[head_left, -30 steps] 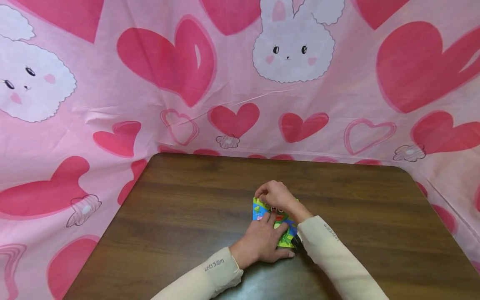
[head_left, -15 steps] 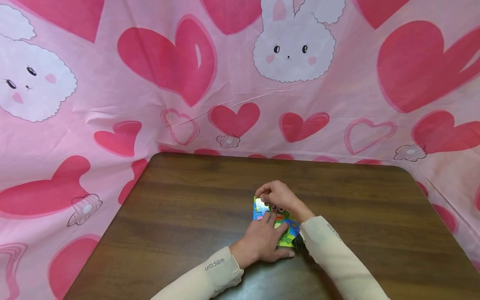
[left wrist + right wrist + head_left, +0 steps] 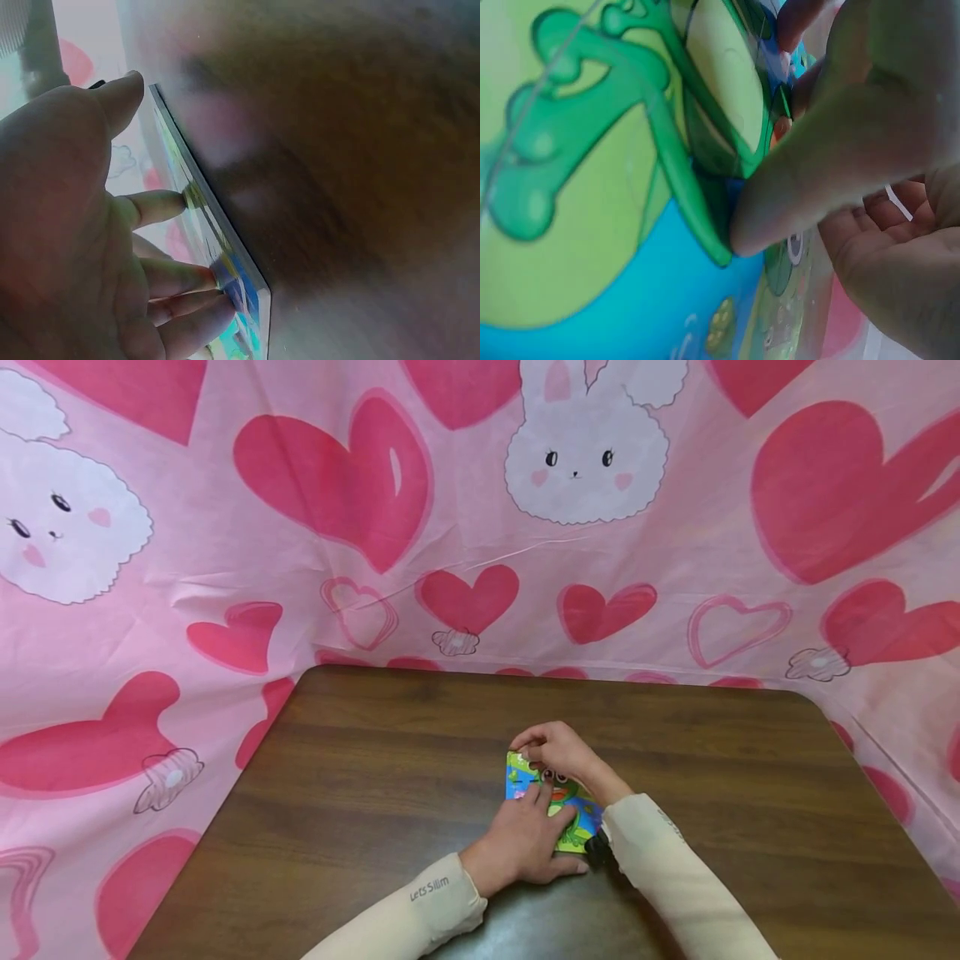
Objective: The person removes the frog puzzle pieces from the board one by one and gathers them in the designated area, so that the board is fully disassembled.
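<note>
A flat, glossy board with a green frog picture [image 3: 576, 835] lies on the brown table. Curved lines across its print [image 3: 656, 202] look like puzzle cuts, and a shiny crease suggests clear film. Spread across the board is my left hand [image 3: 517, 843], pressing with extended fingers; its thumb reaches past the near edge. In the left wrist view, left fingertips [image 3: 217, 281] touch the board's face beside its grey edge [image 3: 225, 225]. My right hand [image 3: 558, 752] crosses over to the far left corner, where bent finger and thumb pinch at the edge; the exact contact is partly hidden.
The wooden table top [image 3: 390, 760] extends around the board on all sides. A pink cloth [image 3: 480, 543] with hearts and rabbits hangs behind and at the sides. A small black item [image 3: 597, 847] sits by the right sleeve.
A bright reflection flashed near the far left corner half a second ago and is gone now. The right hand shifted very slightly at that corner; the left hand stayed put.
</note>
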A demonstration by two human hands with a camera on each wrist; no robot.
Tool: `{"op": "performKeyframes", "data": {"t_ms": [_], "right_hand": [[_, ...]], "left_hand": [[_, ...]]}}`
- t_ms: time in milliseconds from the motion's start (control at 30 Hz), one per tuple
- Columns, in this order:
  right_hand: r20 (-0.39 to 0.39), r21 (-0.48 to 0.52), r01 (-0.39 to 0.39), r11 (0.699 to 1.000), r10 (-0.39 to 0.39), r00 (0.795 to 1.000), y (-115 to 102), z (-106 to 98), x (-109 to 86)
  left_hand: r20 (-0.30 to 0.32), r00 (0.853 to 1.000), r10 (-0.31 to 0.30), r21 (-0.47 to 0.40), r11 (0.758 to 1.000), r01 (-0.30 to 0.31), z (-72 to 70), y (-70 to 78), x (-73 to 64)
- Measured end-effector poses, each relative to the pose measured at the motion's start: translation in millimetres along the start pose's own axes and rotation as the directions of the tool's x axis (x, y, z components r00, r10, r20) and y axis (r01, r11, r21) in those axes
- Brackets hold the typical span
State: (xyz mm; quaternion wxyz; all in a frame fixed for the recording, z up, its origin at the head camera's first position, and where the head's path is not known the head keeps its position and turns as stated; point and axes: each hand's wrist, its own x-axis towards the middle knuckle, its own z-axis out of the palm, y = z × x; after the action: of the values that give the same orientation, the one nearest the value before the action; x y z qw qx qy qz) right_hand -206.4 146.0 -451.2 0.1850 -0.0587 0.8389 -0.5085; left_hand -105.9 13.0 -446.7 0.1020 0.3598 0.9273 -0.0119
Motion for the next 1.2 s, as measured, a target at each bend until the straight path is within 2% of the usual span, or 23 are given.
{"op": "performKeyframes", "data": {"t_ms": [200, 300, 767, 1200], "right_hand": [[-0.044, 0.145, -0.054, 0.988, 0.061, 0.997, 3, -5, 0.6], [-0.058, 0.169, -0.049, 0.984, 0.059, 0.997, 4, -11, -1.7], [-0.108, 0.206, -0.071, 0.976, 0.094, 0.99, 15, -47, -10.2], [-0.146, 0.2, -0.083, 0.976, 0.114, 0.983, 32, -80, -23.6]], "left_hand": [[0.03, 1.0, -0.003, 0.007, 1.0, 0.003, -0.9, 0.3, 0.6], [0.033, 0.999, -0.003, 0.014, 1.0, 0.003, -1.2, 1.2, 1.2], [0.024, 1.0, -0.014, 0.041, 0.999, 0.013, 0.5, 2.4, 1.6], [0.026, 1.0, -0.018, 0.024, 1.0, 0.017, 2.2, 2.2, 3.4]]}}
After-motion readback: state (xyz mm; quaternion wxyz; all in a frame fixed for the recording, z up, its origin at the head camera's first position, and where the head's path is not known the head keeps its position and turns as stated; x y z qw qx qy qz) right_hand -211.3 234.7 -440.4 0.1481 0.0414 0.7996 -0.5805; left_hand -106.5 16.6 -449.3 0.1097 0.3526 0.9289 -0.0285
